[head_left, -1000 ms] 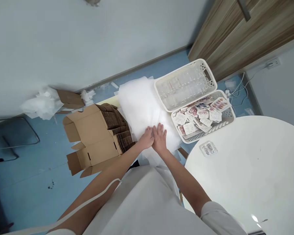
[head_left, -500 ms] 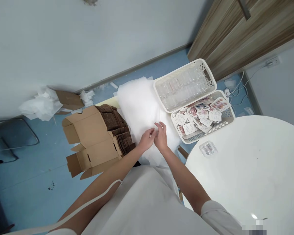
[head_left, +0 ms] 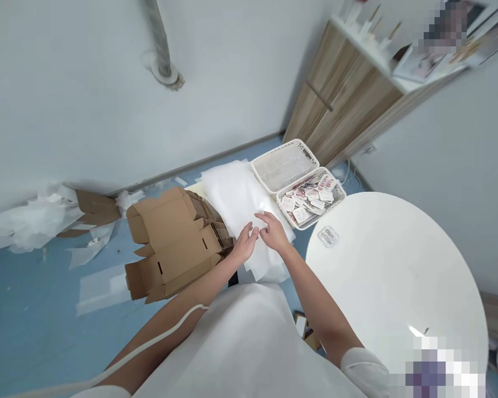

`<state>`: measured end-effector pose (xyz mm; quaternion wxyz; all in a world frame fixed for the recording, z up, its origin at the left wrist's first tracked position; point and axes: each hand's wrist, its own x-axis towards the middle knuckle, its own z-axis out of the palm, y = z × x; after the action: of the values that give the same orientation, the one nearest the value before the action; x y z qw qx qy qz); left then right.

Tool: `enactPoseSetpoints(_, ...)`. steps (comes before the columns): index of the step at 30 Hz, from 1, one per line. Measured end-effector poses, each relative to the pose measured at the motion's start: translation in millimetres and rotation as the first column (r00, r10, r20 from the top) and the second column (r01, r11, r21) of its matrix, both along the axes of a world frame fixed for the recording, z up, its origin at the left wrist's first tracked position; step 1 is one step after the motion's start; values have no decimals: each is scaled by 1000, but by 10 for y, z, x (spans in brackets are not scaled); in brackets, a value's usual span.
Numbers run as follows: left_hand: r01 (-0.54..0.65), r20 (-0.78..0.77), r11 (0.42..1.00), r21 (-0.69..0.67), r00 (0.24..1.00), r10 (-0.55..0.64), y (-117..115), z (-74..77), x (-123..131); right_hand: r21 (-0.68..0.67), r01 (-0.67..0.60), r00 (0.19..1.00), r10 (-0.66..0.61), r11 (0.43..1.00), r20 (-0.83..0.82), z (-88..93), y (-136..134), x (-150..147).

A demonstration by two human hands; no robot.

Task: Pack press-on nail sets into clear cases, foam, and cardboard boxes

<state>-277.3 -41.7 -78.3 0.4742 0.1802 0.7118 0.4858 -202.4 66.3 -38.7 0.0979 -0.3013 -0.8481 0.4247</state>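
Two bare hands: lay close to each other over the six-o'clock half of the pile.
Left hand (head_left: 244,244): fingers parted and loosely curled; nothing seen between them.
Right hand (head_left: 274,234): forefinger stretched toward ten o'clock, other fingers bent; no grip shown.
White sheets (head_left: 227,185): one thick, soft pile, beneath the hands; whether skin touched the top sheet could not be told.
Cardboard boxes (head_left: 178,226): between eight and nine o'clock from the pile, uppermost one spread flat.
Upper basket (head_left: 254,170): one o'clock, clear plastic inside.
Lower basket (head_left: 287,220): between two and three o'clock, heaped with printed cards.
Clear pack (head_left: 328,236): past three o'clock, on the round table (head_left: 398,265).
Handling, as judged: thin sheets likely clung and creased; a light fingertip pinch at one free edge, other palm steadying the pile, suited best.
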Motion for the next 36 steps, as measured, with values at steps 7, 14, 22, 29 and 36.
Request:
enactPoseSetpoints(7, 122, -166, 993, 8, 979, -119, -428, 87, 214, -115, 444, 880, -457, 888, -128, 408, -307, 697)
enactPoseSetpoints(14, 300, -131, 945, -126, 940, -316, -552, 102, 865, -37, 705, 687, -696, 708, -209, 719, -879, 1783)
enactPoseSetpoints(22, 607, 112, 784, 130, 777, -620, -471, 291, 1686, 33, 895, 434, -849, 445, -302, 589, -1389, 2920)
enactPoseSetpoints(29, 739, -89, 673, 30, 673, -734, -108, 129, 2500, -74, 958, 252, -939, 276, -233, 263, -1587, 3873)
enactPoseSetpoints(36, 756, -384, 646, -106, 569, -727, 249, -159, 2977, -207, 937, 263, -958, 281, -112, -210, -1531, 4566)
